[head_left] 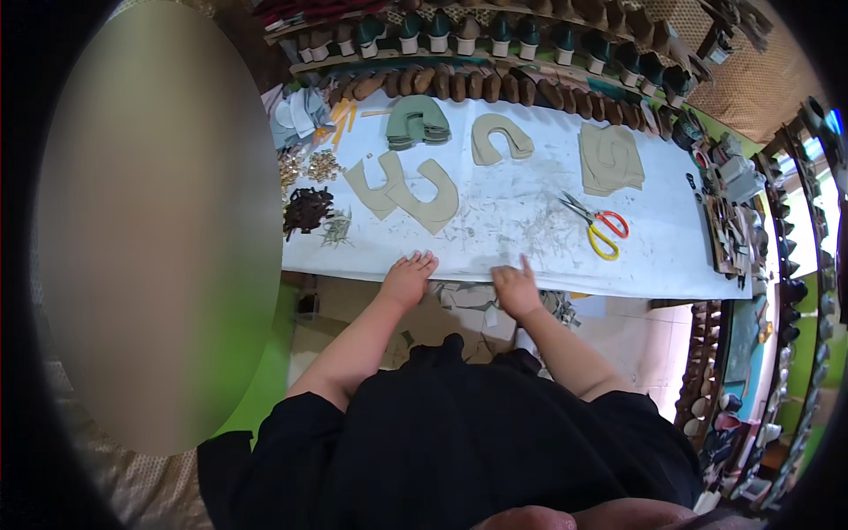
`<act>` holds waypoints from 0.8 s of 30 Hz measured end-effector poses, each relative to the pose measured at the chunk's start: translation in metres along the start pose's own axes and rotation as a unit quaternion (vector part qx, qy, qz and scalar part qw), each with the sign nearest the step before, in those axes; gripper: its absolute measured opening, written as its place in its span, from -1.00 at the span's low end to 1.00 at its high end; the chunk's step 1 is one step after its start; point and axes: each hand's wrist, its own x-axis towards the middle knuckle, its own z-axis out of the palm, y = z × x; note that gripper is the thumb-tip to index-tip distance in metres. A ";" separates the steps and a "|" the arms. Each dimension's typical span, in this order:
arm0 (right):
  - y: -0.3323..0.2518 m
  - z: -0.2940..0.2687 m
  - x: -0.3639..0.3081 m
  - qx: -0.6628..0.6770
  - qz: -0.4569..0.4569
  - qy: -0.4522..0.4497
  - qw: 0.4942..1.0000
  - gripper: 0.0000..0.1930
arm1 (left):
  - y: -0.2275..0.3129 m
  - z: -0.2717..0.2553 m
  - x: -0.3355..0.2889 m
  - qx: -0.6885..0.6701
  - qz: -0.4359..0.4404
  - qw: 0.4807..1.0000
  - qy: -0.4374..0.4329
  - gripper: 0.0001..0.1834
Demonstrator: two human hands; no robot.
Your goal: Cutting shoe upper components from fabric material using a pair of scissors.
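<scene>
My left hand (408, 278) rests on the front edge of the white-covered table (521, 199), fingers laid flat with nothing in them. Over the same edge, to the right, is my right hand (516, 290); one finger sticks out and I see nothing held. Scissors (604, 231) with one red and one yellow handle lie beyond it, blades apart. Beige U-shaped cut pieces (427, 196) overlap ahead of my left hand. Farther back are a stack of green U-shaped pieces (419, 125), more beige U-shaped pieces (481, 141) and a beige stack (611, 161) at right.
Dark scraps (307, 210), small gold-coloured parts (324, 165) and greyish strips (336, 230) lie at the table's left. A row of brown shoe-shaped forms (475, 86) lines the back, below shelved shoes (440, 32). Tools (730, 234) crowd the right end. Cut scraps (468, 299) lie below the front edge.
</scene>
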 end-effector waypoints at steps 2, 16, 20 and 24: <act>0.039 -0.009 -0.038 -0.027 0.044 0.006 0.999 -0.64 | 0.004 -0.003 -0.002 -0.008 -0.002 1.000 0.005 -0.42; 0.142 -0.065 -0.095 -0.019 0.013 0.004 1.000 -0.40 | 0.005 0.008 -0.022 -0.021 -0.020 0.999 -0.031 0.02; 0.145 -0.058 -0.067 0.001 0.039 -0.117 0.992 -0.18 | 0.017 0.001 -0.014 -0.017 -0.068 0.995 -0.072 0.09; 0.170 -0.058 -0.053 0.057 0.012 -0.148 0.987 -0.23 | 0.025 -0.012 -0.003 -0.033 -0.112 0.980 -0.161 0.12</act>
